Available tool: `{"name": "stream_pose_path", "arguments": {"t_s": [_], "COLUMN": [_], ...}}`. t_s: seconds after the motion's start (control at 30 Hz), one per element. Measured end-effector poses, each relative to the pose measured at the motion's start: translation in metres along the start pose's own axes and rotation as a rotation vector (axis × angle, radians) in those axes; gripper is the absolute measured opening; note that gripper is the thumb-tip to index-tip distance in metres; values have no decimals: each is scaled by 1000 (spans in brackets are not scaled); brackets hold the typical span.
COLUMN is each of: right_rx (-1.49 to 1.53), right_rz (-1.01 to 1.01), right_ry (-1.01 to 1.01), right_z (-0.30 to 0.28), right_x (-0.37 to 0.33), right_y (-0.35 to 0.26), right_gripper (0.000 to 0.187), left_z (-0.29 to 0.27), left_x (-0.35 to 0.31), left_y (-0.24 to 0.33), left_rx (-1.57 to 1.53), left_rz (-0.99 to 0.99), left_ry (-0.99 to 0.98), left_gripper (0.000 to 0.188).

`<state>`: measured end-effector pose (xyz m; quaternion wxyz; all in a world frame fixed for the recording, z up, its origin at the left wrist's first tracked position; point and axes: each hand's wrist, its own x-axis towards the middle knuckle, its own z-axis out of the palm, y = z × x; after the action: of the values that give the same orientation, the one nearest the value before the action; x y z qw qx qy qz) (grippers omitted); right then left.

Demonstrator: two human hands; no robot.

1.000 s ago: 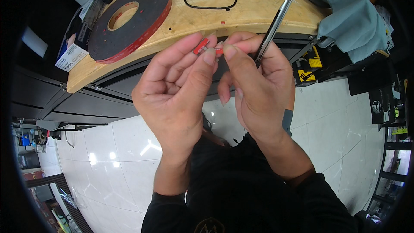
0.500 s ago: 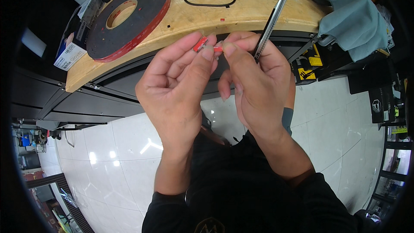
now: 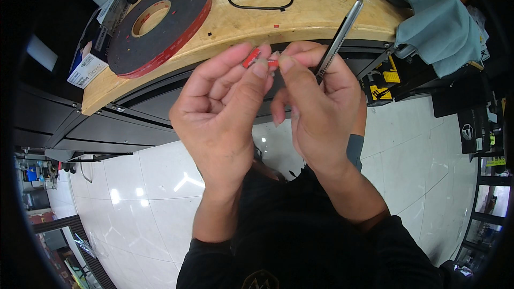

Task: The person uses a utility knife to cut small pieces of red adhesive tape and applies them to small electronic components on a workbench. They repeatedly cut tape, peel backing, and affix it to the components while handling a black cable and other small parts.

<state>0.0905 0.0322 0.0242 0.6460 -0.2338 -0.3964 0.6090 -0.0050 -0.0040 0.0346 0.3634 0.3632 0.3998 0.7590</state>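
My left hand (image 3: 222,107) pinches a small piece of red-backed tape (image 3: 251,57) between thumb and fingers. At its right, my right hand (image 3: 324,96) grips the end of a narrow red strip (image 3: 273,63) with thumb and forefinger. Whether strip and piece are joined cannot be told, as the left thumb covers the spot. A slim silver and black tool (image 3: 338,37), pen-like or a thin cutter, is tucked in my right hand and slants up to the right. Both hands are raised just before the bench's front edge, fingertips nearly meeting.
A large roll of dark tape with red liner (image 3: 184,32) lies on the wooden bench (image 3: 316,13) at left, beside a glove box (image 3: 88,64). A black cord loop (image 3: 231,2), red and black scraps (image 3: 276,25) and a grey-blue cloth (image 3: 439,16) are also there.
Both hands have shifted very slightly to the right and down. The left hand's red piece has tilted a little, and the silver tool leans further right. Both grips stay closed.
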Motion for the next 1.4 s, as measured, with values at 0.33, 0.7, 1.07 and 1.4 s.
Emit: {"name": "stream_pose_path", "arguments": {"t_s": [0.33,0.7,1.07,1.4], "right_rx": [-16,-147,-152,-669], "right_rz": [156,79,126,-424], "right_ry": [-10,-75,-82,-631], "right_z": [-9,-2,-1,-52], "right_x": [1,1,0,30], "right_y": [-13,-3,-5,-6], "right_gripper": [15,16,9,22], "left_z": [-2,-2,-26,-46], "left_x": [0,-3,8,25], "left_y": [-2,-7,6,8], "left_rx": [-69,-135,33,19], "left_rz": [-50,-23,-282,-651], "left_ry": [-20,14,-90,-420], "left_gripper": [26,27,47,25]}}
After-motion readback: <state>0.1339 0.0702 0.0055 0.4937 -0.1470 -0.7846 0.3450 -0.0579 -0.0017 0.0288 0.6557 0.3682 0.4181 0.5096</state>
